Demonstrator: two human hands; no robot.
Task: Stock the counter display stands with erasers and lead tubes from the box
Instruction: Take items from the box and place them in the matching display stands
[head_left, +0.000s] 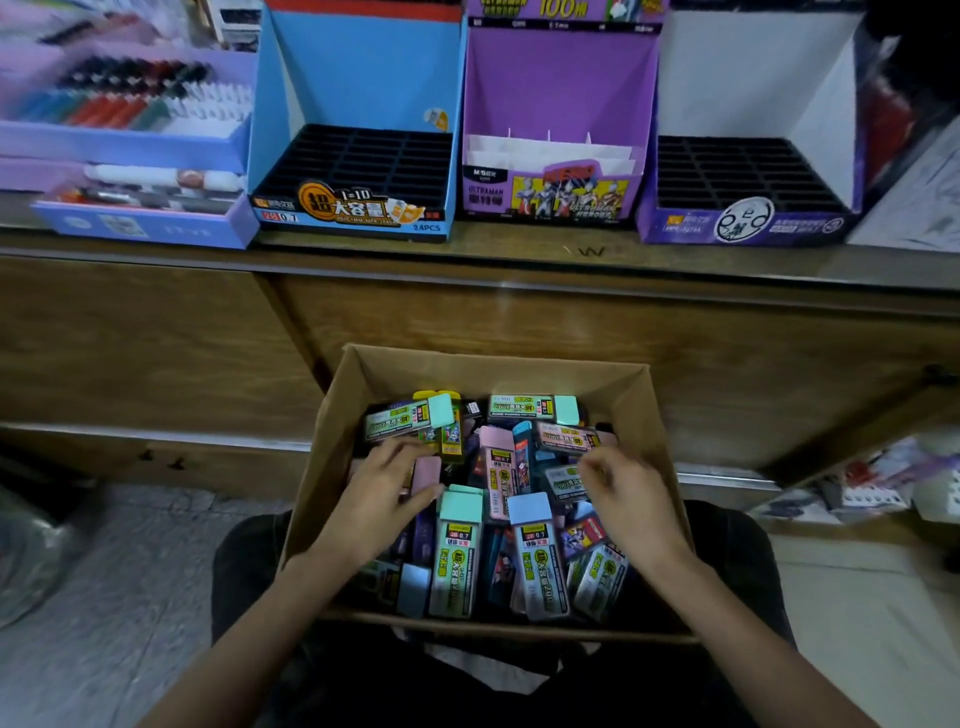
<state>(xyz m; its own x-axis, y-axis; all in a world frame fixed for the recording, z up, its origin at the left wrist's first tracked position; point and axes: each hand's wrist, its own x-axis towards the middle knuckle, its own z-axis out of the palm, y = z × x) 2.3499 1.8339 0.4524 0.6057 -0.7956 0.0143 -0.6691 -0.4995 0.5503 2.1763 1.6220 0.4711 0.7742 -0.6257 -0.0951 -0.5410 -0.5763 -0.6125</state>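
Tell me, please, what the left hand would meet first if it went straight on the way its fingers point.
Most likely the pink item, which lies just ahead of the left hand on top of the pile. Depth is unclear, so the hand may be touching it.

Both bare arms rise from the bottom corners of the frame and converge toward the middle. The left forearm (270, 613) slants up and to the right, the right forearm (737, 623) up and to the left. The left hand (387, 499) sits left of centre, back up, fingers (400, 454) curled and thumb (423, 496) spread toward the right. The right hand (631, 499) mirrors it right of centre, fingertips bent inward. Whether either hand grips anything cannot be told.
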